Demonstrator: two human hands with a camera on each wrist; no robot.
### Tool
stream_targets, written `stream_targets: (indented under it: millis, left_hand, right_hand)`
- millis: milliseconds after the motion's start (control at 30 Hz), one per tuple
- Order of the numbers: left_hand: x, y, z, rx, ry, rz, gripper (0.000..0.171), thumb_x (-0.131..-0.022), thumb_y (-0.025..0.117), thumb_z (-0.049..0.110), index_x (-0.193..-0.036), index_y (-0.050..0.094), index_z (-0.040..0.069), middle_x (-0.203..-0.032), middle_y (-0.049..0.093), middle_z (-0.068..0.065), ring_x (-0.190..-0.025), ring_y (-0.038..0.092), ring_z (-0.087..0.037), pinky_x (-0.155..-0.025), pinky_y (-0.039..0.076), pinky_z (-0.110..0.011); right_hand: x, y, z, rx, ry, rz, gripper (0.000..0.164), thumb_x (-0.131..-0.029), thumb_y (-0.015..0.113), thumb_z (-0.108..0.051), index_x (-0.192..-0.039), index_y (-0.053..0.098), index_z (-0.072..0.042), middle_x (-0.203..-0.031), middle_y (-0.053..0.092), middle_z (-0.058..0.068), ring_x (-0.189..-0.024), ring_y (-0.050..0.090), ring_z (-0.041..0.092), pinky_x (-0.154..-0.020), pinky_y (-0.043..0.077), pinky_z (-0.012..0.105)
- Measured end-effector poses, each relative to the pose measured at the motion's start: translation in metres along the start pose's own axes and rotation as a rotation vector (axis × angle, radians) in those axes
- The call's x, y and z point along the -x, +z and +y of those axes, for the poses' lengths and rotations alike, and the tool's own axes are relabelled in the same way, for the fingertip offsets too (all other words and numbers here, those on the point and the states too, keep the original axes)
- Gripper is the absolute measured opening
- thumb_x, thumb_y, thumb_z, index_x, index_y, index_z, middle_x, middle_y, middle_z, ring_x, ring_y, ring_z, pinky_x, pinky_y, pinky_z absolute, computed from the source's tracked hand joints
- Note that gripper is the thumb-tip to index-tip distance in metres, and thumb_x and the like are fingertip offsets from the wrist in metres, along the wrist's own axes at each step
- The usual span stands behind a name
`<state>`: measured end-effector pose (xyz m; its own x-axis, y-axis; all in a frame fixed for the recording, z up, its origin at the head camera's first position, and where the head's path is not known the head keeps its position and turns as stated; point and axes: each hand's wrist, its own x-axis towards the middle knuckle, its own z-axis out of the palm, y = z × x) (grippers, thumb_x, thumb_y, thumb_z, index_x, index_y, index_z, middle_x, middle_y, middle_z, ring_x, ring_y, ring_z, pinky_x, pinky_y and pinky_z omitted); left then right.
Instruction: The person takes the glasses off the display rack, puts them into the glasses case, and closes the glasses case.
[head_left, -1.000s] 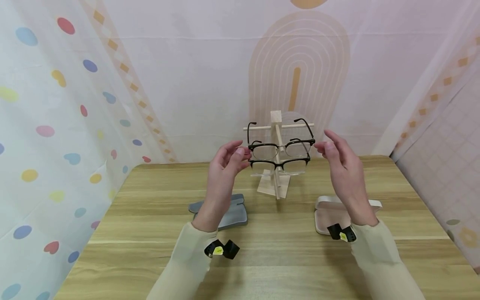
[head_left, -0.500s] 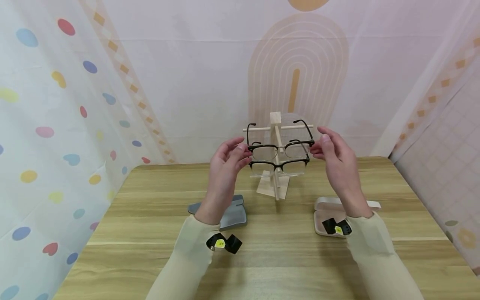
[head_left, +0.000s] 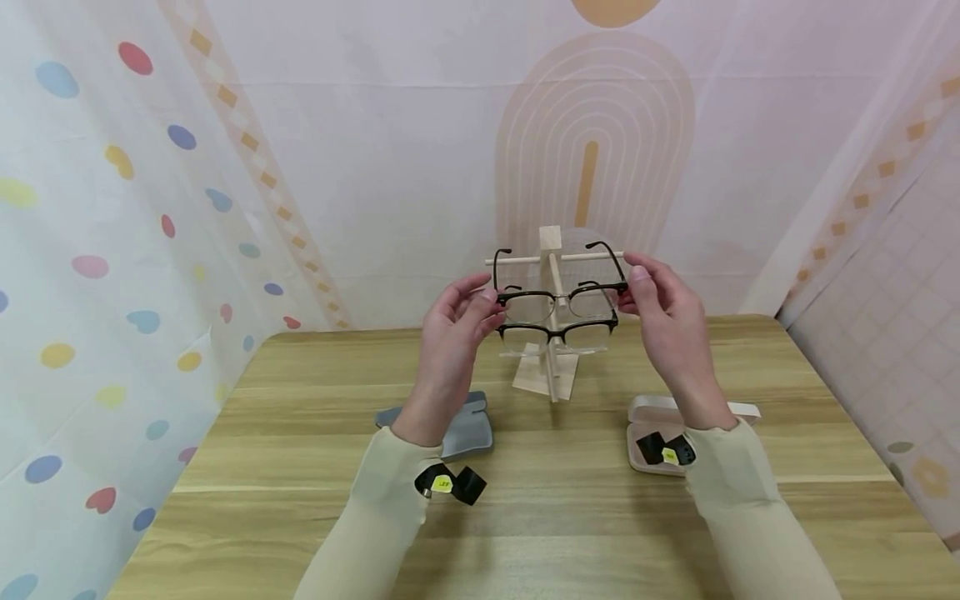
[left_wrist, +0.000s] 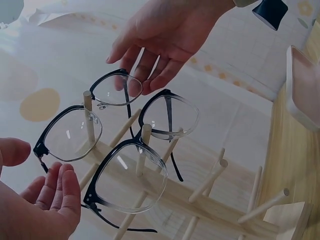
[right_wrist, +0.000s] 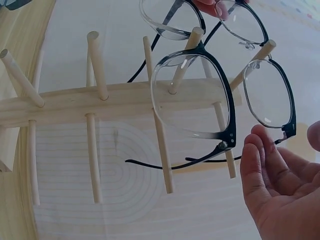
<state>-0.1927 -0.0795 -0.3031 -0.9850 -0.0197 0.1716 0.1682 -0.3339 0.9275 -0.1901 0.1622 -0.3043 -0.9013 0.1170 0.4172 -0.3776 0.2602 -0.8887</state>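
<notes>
Two pairs of black-browed eyeglasses with clear lenses sit one above the other on a wooden display stand (head_left: 551, 242). My left hand (head_left: 450, 342) is at the left hinge of the upper eyeglasses (head_left: 525, 294), my right hand (head_left: 671, 333) at the right hinge. In the left wrist view, the left thumb and fingertips flank the hinge with a gap between them. The right wrist view shows the right fingertips at the other temple, the thumb standing apart from the frame. Below hang the lower eyeglasses (right_wrist: 231, 115), touched by neither hand.
An open grey-blue glasses case (head_left: 468, 433) lies on the wooden table (head_left: 555, 517), partly behind the left wrist. To the right is an open white case with a pinkish inside (head_left: 645, 429), partly covered by the right wrist. A patterned curtain (head_left: 390, 167) hangs behind.
My right hand has moved left and closer to the right hinge of the upper eyeglasses. The left hand has barely shifted, and both eyeglasses remain on the stand.
</notes>
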Motion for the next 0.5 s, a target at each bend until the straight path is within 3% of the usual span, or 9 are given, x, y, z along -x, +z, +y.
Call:
stream_targets:
  millis: [267, 500]
  left_hand:
    - [-0.0010, 0.0012, 0.0003, 0.012, 0.011, -0.011, 0.032, -0.103, 0.061, 0.005, -0.134, 0.058, -0.003, -0.113, 0.067, -0.011, -0.096, 0.068, -0.015, -0.095, 0.056, -0.030]
    - [-0.0015, 0.0024, 0.0007, 0.015, 0.017, -0.015, 0.030, -0.103, 0.060, 0.002, -0.132, 0.060, -0.004, -0.110, 0.068, -0.008, -0.104, 0.066, -0.022, -0.095, 0.056, -0.030]
  right_hand:
    - [-0.0014, 0.0014, -0.0017, -0.004, -0.013, 0.006, 0.050, -0.112, 0.045, -0.039, -0.138, 0.064, 0.000, -0.110, 0.070, 0.023, -0.093, 0.070, 0.021, -0.087, 0.055, 0.021]
    - [-0.0023, 0.0018, -0.0029, -0.017, -0.019, 0.013, 0.051, -0.112, 0.044, -0.039, -0.134, 0.066, 0.002, -0.110, 0.070, 0.022, -0.093, 0.071, 0.018, -0.087, 0.055, 0.019]
